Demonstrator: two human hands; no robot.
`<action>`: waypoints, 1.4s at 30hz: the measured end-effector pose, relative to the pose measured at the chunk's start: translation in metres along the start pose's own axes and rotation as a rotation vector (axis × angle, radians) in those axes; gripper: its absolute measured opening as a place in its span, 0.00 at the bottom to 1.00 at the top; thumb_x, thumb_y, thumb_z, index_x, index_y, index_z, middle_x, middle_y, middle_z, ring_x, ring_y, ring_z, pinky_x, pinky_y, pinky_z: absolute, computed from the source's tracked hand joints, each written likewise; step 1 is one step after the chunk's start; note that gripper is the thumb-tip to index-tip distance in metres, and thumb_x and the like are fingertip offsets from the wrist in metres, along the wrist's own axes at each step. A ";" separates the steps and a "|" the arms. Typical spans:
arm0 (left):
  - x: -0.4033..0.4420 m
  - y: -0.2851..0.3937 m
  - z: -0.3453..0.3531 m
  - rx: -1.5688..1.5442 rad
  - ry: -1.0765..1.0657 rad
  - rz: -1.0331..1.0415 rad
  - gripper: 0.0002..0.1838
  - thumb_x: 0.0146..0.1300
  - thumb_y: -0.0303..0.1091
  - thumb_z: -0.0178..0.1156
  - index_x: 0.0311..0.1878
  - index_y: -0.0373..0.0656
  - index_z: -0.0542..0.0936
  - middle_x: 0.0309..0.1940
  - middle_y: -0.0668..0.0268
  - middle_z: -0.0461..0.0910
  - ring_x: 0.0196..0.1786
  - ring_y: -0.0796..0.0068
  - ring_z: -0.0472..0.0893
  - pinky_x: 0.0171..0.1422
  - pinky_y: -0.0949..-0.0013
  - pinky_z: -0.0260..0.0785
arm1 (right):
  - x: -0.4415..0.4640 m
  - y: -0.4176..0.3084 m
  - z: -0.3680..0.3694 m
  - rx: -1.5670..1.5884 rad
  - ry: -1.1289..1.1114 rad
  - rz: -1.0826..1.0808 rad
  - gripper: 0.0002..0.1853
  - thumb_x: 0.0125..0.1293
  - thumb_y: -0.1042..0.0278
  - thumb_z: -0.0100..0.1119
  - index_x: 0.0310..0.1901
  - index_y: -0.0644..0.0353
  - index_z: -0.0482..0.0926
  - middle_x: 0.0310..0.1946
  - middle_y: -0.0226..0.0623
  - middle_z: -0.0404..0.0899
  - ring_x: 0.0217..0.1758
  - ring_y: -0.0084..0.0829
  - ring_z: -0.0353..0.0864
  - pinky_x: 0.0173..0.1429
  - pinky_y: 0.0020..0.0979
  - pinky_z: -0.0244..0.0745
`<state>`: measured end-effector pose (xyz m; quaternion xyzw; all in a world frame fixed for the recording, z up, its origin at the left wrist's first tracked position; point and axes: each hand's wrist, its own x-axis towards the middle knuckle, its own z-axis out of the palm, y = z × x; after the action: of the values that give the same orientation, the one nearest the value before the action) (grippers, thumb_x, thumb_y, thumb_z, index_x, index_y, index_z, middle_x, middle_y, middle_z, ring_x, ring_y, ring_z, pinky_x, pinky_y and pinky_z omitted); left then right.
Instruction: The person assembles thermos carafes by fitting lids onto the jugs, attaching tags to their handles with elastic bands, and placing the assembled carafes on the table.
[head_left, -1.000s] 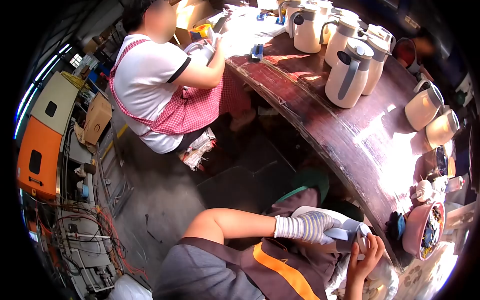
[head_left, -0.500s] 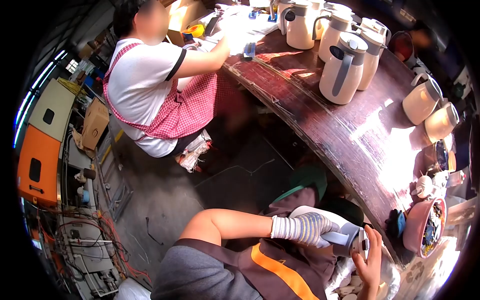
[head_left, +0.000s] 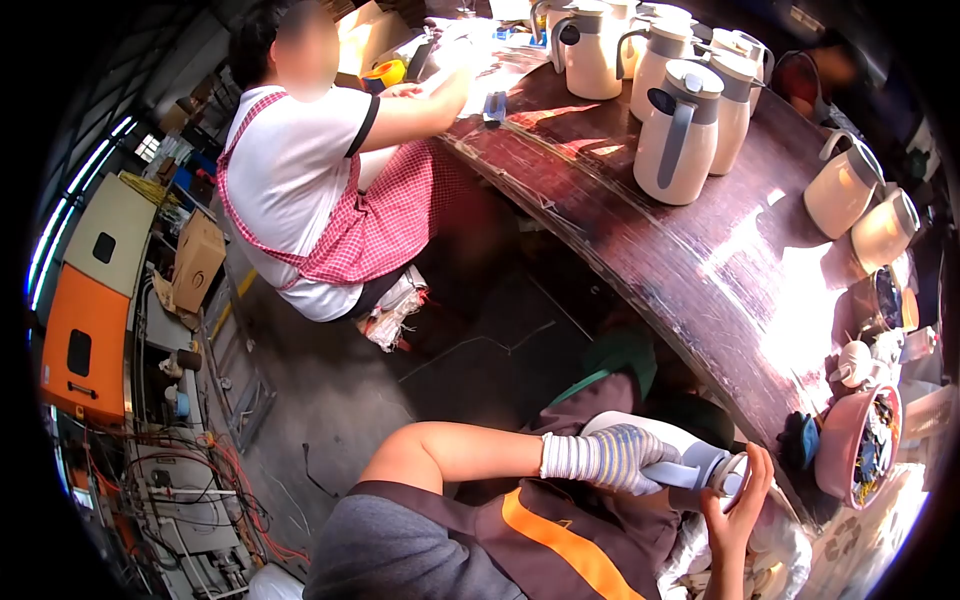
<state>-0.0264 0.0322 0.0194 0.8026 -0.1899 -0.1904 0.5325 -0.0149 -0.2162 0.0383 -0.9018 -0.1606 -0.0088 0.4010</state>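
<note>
A white jug with a grey handle and collar (head_left: pixel 703 463) lies tilted across my lap, its spout end toward the right. My left hand (head_left: pixel 625 458), in a striped knitted glove, is closed around the jug's grey handle. Bare, my right hand (head_left: pixel 740 500) grips the white-and-grey lid (head_left: pixel 732 474) at the jug's top, thumb on one side and fingers on the other. The jug's far side is partly hidden by my glove and forearm.
Several similar jugs (head_left: pixel 680 135) stand on the dark wooden table (head_left: pixel 620 215). A pink basin (head_left: pixel 832 450) with small parts is by its near right end. A co-worker in a checked apron (head_left: pixel 370 225) sits at the left edge. White bags lie below my right hand.
My right hand has shifted slightly right and up, its fingers now more curled around the lid. My left hand keeps hold of the handle. The co-worker's arm has moved a little.
</note>
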 end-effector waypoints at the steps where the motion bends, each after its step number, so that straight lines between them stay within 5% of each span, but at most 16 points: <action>1: 0.000 0.000 0.000 0.026 0.021 0.004 0.23 0.52 0.40 0.66 0.53 0.48 0.81 0.32 0.57 0.81 0.36 0.58 0.82 0.40 0.61 0.72 | 0.001 -0.002 0.001 0.002 -0.002 -0.002 0.41 0.40 0.65 0.62 0.62 0.66 0.66 0.59 0.52 0.64 0.65 0.49 0.63 0.70 0.42 0.57; 10: 0.002 -0.002 -0.002 -0.033 -0.040 -0.053 0.23 0.52 0.39 0.67 0.54 0.47 0.80 0.37 0.56 0.83 0.41 0.57 0.82 0.46 0.61 0.73 | 0.001 -0.004 0.011 0.027 -0.074 0.022 0.39 0.42 0.70 0.57 0.63 0.66 0.66 0.59 0.52 0.66 0.66 0.49 0.63 0.71 0.41 0.55; 19: 0.001 -0.003 0.000 -0.031 -0.039 -0.071 0.23 0.52 0.39 0.67 0.53 0.47 0.81 0.38 0.55 0.83 0.42 0.56 0.83 0.47 0.61 0.73 | 0.000 -0.004 0.018 -0.073 -0.016 0.059 0.40 0.44 0.64 0.62 0.63 0.66 0.66 0.58 0.53 0.66 0.65 0.50 0.64 0.70 0.43 0.57; 21: -0.001 0.003 -0.005 -0.017 -0.056 -0.093 0.23 0.51 0.39 0.67 0.53 0.47 0.81 0.38 0.55 0.83 0.41 0.56 0.83 0.47 0.61 0.73 | 0.001 0.004 0.019 -0.010 0.030 -0.162 0.40 0.44 0.61 0.64 0.62 0.66 0.66 0.58 0.54 0.66 0.63 0.51 0.66 0.67 0.44 0.61; 31: 0.016 -0.018 -0.030 -0.102 -0.026 -0.127 0.23 0.49 0.33 0.67 0.52 0.46 0.79 0.43 0.56 0.83 0.47 0.57 0.82 0.52 0.64 0.73 | 0.011 0.013 0.015 0.094 -0.093 -0.455 0.39 0.41 0.48 0.68 0.56 0.62 0.72 0.52 0.54 0.67 0.52 0.49 0.72 0.52 0.43 0.70; 33: 0.026 -0.019 -0.036 -0.110 -0.020 -0.132 0.22 0.49 0.26 0.66 0.52 0.42 0.79 0.44 0.60 0.83 0.49 0.66 0.82 0.55 0.68 0.73 | 0.018 0.006 0.012 0.071 -0.121 -0.599 0.39 0.44 0.38 0.68 0.52 0.60 0.75 0.49 0.53 0.69 0.47 0.48 0.73 0.47 0.44 0.71; 37: 0.050 -0.038 -0.023 -0.273 0.036 -0.058 0.19 0.53 0.21 0.63 0.51 0.39 0.79 0.41 0.64 0.83 0.46 0.74 0.81 0.54 0.71 0.73 | 0.024 -0.013 0.020 0.243 -0.201 -0.771 0.34 0.47 0.36 0.67 0.47 0.57 0.79 0.45 0.48 0.73 0.45 0.46 0.76 0.47 0.43 0.74; 41: 0.059 -0.037 -0.015 -0.333 -0.048 -0.074 0.18 0.55 0.20 0.62 0.50 0.41 0.80 0.39 0.66 0.83 0.43 0.79 0.80 0.50 0.73 0.72 | 0.026 -0.030 0.015 0.163 -0.308 -0.816 0.35 0.45 0.35 0.66 0.49 0.56 0.79 0.45 0.47 0.74 0.46 0.48 0.76 0.48 0.44 0.74; 42: 0.058 -0.037 -0.018 -0.331 -0.022 -0.114 0.17 0.55 0.21 0.62 0.50 0.42 0.80 0.39 0.66 0.83 0.43 0.78 0.80 0.50 0.72 0.73 | 0.025 -0.028 0.012 0.124 -0.313 -0.690 0.36 0.44 0.38 0.66 0.50 0.57 0.79 0.46 0.48 0.74 0.47 0.49 0.76 0.48 0.45 0.74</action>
<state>0.0357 0.0300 -0.0141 0.7113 -0.1161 -0.2576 0.6436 -0.0011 -0.1829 0.0533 -0.7594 -0.5141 0.0044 0.3988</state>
